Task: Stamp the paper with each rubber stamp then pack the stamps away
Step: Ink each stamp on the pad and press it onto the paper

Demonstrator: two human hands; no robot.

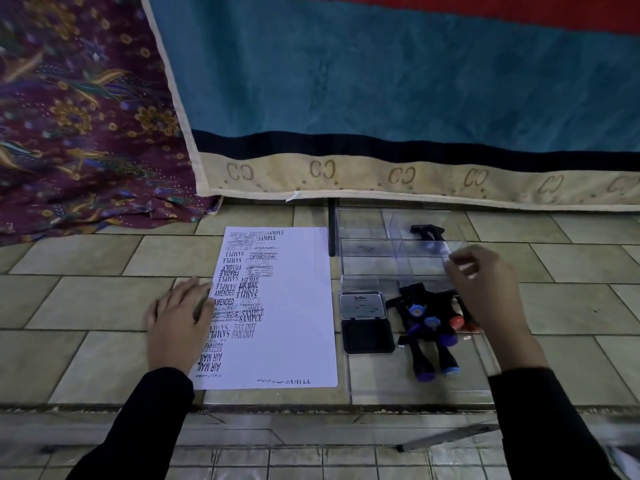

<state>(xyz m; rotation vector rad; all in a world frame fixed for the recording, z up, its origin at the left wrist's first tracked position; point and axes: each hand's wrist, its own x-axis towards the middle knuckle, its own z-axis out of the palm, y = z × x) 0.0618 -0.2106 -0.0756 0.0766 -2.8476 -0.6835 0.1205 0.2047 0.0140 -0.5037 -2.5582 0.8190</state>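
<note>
while the left fingers lie straight and close together, flat on the left edge of the paper, the left hand presses the sheet to the tiled floor left of centre. the paper's left half is crowded with black stamp marks, among them "sample", "air mail", "fragile", "amended" and "fax out".

the right fingers are curled and blurred at the near right edge of the clear plastic box in the centre right of the frame; whether they pinch its wall i cannot tell. the right hand hangs over the right side of a pile of stamps, black-handled with blue and orange-red caps, which lies below the box, partly on a flat clear tray. one more black stamp lies inside the box at its far side. an open ink pad sits between paper and pile. both forearms wear dark sleeves.

across the top hang a blue blanket and, upper left, a purple floral cloth.
</note>
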